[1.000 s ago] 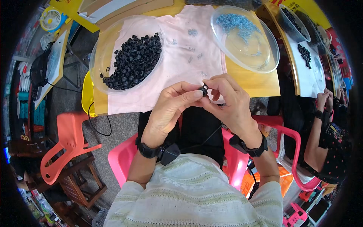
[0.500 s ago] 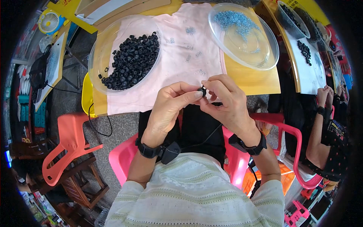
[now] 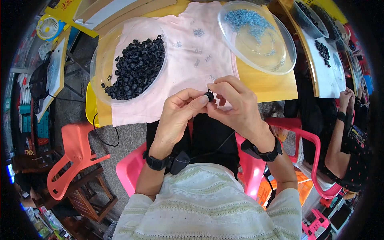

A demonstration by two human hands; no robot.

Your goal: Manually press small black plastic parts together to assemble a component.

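Head view shows the small black part (image 3: 209,96) pinched between your two hands, just off the near edge of the pink cloth (image 3: 182,60) and above your lap. Your left hand (image 3: 180,116) closes on it from the left with thumb and forefinger tips pressed to it, and your right hand (image 3: 236,106) clamps it from the right, fingers curled over the top; both grips are tight on the piece, though what sits inside it is too small to tell. To do this step well, I would keep the part steady with your left fingertips and let only the right fingers work, holding it low over the cloth so anything that slips lands there and not on the floor. Far left on the cloth stands a clear bowl (image 3: 98,64) heaped with black parts (image 3: 134,68) of the same kind; far right, a clear shallow dish (image 3: 280,60) holds small blue-grey pieces (image 3: 248,20), with a few strays (image 3: 199,33) lying on the cloth between. Keep your elbows in: another person's arm (image 3: 340,132) works well apart at the right.
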